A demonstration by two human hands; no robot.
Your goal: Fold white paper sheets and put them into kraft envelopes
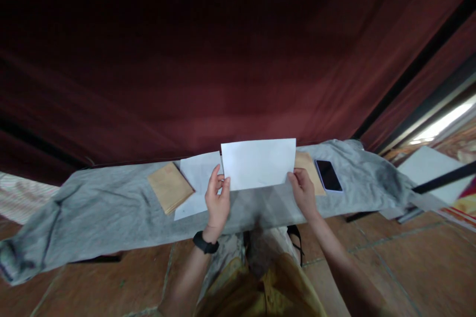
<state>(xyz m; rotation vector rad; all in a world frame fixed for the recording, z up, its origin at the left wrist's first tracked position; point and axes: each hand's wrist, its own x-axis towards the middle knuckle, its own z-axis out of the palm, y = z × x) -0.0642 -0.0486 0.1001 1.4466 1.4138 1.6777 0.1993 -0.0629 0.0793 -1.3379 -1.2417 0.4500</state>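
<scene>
A white sheet of paper (259, 164) is held up between both hands, above a narrow surface draped in grey cloth (111, 208). My left hand (218, 197), with a black band on the wrist, pinches the sheet's lower left corner. At the lower right corner, my right hand (303, 190) grips the sheet between thumb and fingers. Other white papers (199, 173) lie behind and left of my left hand. A stack of brown envelopes (169, 187) rests beside them. Partly hidden by my right hand and the sheet is a brown paper piece (311, 171).
A phone (329, 176) in a pale purple case lies right of the brown paper. Behind the cloth rises a dark red panel (241, 84). At the far right is a white board or sheet (431, 171) near a dark bar. Tiled floor (372, 257) shows below.
</scene>
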